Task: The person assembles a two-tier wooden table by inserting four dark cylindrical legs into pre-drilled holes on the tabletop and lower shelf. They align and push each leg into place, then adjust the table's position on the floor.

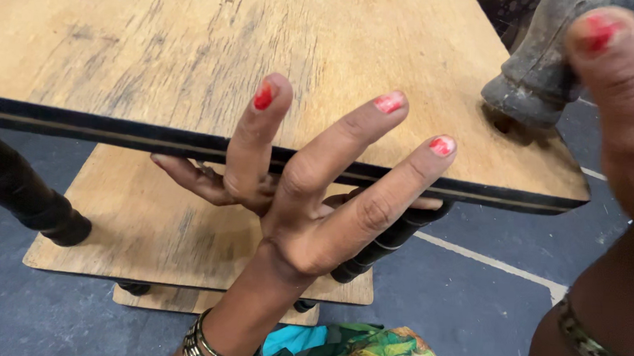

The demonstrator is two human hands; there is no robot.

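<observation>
My left hand (307,214) is spread wide at the front edge of the top wooden board (156,51). Three of its fingers rise above the black edge band, while the little finger and thumb reach underneath. The thumb touches the top of a black turned post (386,241) under the board's right corner. My right hand (629,109) is shut on a worn grey hammer (540,67) at the upper right. The hammer's head rests near a small hole at the board's right corner.
A second wooden shelf (131,225) lies below the top board, with a third shelf (141,297) under it. Another black turned post (26,197) stands at the left. The floor (470,312) is dark grey with a white painted line. Colourful patterned fabric (365,353) shows at the bottom.
</observation>
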